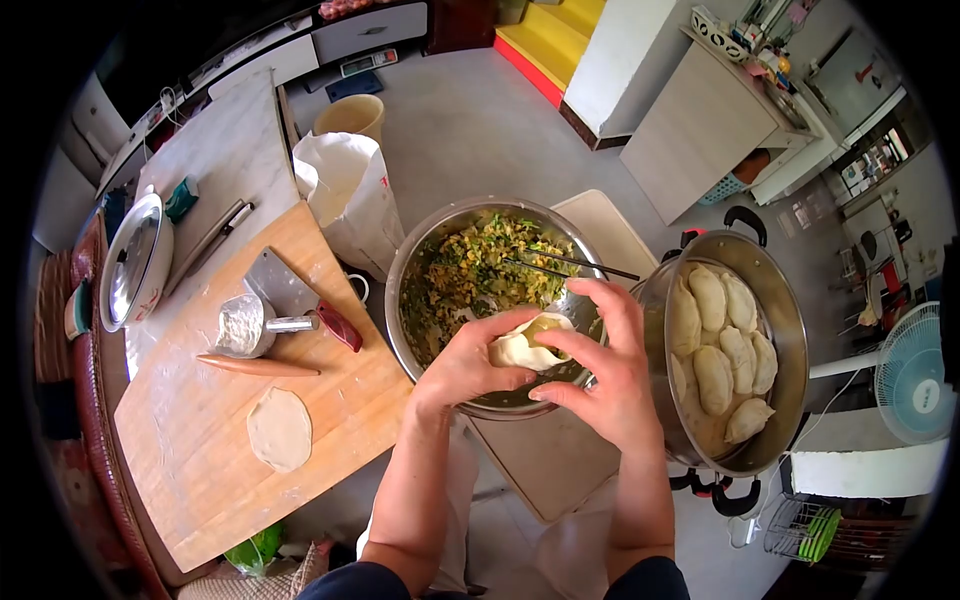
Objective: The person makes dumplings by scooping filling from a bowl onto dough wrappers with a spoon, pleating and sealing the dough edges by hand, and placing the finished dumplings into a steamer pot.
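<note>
A partly folded dumpling (522,345) is held over the near side of a steel bowl (397,330). My left hand (468,360) supports it from the left, fingers wrapped round its side. At its right edge, the thumb and index finger of my right hand (605,365) pinch the dough. Chopped green and yellow filling (480,260) lies in the bowl, with dark chopsticks (570,262) resting across it. To the right, a steel pot (790,400) holds several folded dumplings (713,380). One flat dough wrapper (280,430) lies on the wooden board (350,420) at the left.
On the board are a cleaver (280,285) with a red handle, a metal scoop (245,325) of flour and a rolling pin (258,367). A white sack (350,200) stands behind the bowl. A fan (915,375) is at the far right.
</note>
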Available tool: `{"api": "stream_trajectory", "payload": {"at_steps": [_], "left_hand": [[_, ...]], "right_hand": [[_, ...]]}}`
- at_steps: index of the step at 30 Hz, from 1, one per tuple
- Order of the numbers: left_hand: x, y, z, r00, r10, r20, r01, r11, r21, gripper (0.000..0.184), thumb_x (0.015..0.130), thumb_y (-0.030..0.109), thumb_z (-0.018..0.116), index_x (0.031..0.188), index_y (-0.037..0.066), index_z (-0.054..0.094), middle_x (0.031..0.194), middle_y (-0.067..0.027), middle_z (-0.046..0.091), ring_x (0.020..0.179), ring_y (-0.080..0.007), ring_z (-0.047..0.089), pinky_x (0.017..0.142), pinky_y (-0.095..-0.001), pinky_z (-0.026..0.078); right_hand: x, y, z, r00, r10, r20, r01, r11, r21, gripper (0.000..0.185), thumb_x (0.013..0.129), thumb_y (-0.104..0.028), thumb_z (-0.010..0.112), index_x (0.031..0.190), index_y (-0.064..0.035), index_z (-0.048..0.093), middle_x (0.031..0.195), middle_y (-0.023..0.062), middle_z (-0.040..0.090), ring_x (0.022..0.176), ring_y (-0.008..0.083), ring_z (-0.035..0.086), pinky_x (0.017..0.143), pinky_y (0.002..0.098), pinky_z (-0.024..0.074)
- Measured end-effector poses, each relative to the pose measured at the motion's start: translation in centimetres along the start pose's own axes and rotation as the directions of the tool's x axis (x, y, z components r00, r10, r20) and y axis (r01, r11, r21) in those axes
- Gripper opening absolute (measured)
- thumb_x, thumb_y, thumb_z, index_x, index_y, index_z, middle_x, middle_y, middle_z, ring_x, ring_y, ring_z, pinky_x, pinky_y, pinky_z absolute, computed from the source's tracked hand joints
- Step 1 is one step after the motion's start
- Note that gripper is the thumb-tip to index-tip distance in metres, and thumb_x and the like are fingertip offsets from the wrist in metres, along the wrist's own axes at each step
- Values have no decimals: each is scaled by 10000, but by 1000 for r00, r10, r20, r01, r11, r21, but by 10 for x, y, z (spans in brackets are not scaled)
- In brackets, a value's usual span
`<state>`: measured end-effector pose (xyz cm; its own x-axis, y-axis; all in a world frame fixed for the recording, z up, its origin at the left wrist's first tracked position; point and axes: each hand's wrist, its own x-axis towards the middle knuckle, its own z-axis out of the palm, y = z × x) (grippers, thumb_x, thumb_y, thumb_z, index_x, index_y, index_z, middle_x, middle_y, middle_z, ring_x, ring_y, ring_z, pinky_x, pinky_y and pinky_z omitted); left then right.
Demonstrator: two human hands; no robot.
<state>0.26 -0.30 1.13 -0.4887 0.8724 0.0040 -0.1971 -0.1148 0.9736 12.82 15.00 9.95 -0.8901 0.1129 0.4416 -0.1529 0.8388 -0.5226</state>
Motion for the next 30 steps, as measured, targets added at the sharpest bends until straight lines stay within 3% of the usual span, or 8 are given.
{"api": "stream_trajectory", "payload": {"at_steps": [8, 14, 15, 18, 19, 25, 30], "left_hand": [[0, 0, 1, 999, -5, 40, 5, 1000, -6, 742, 683, -43, 812, 1376, -31, 547, 1165, -73, 683, 1054, -143, 634, 933, -299, 513], [-4, 0, 3, 999, 27, 21, -22, 983, -180, 606, 732, -13, 840, 1298, -21, 624, 1184, -65, 687, 1063, -134, 632, 939, -290, 511], [-5, 1, 3, 1000, 8, 1, -7, 979, -206, 609, 719, -17, 847, 1288, -28, 629, 1169, -69, 691, 1051, -136, 639, 939, -288, 514], [-8, 5, 1, 999, -40, -27, 30, 956, -290, 598, 700, -12, 859, 1261, -28, 650, 1156, -71, 698, 1037, -139, 649, 933, -281, 518], [-8, 6, 1, 999, -36, -31, 25, 955, -295, 595, 701, -10, 859, 1258, -27, 652, 1159, -70, 697, 1039, -139, 649, 930, -283, 519], [-6, 7, -1, 998, 63, 15, -59, 979, -193, 533, 757, 4, 835, 1261, 1, 661, 1158, -37, 687, 1022, -118, 629, 897, -268, 497], [-4, 9, 1, 996, 66, 66, -55, 988, -145, 511, 764, -1, 829, 1248, 1, 666, 1145, -30, 673, 1037, -118, 612, 917, -278, 480]], "right_hand": [[-6, 12, 6, 998, -19, 62, 20, 1000, -14, 466, 580, -236, 915, 984, -105, 723, 1389, 121, 513, 1301, 401, 442, 1055, 500, 418], [-5, 21, -14, 998, 50, -47, -34, 956, 293, 434, 663, -211, 896, 1034, -64, 725, 1334, 133, 563, 1224, 330, 537, 971, 423, 486], [-6, 28, -13, 997, 17, -73, 7, 949, 316, 366, 739, -97, 845, 1066, -16, 704, 1248, 121, 602, 1080, 246, 619, 892, 357, 530], [-17, 31, -8, 960, 277, 42, -250, 779, 575, 318, 796, 24, 765, 1103, 18, 679, 1156, 100, 618, 941, 174, 650, 834, 297, 547], [-17, 29, -3, 955, 294, 30, -257, 776, 576, 325, 817, 98, 708, 1131, 34, 661, 1089, 80, 620, 878, 123, 650, 782, 252, 552], [-16, 25, 5, 935, 347, 69, -310, 712, 630, 290, 807, 88, 730, 1088, 38, 678, 992, 72, 642, 851, 131, 660, 763, 258, 554], [-13, 21, 11, 950, 311, -28, -257, 829, 498, 234, 770, 65, 772, 991, 19, 714, 903, 65, 651, 773, 137, 657, 682, 261, 533]]}}
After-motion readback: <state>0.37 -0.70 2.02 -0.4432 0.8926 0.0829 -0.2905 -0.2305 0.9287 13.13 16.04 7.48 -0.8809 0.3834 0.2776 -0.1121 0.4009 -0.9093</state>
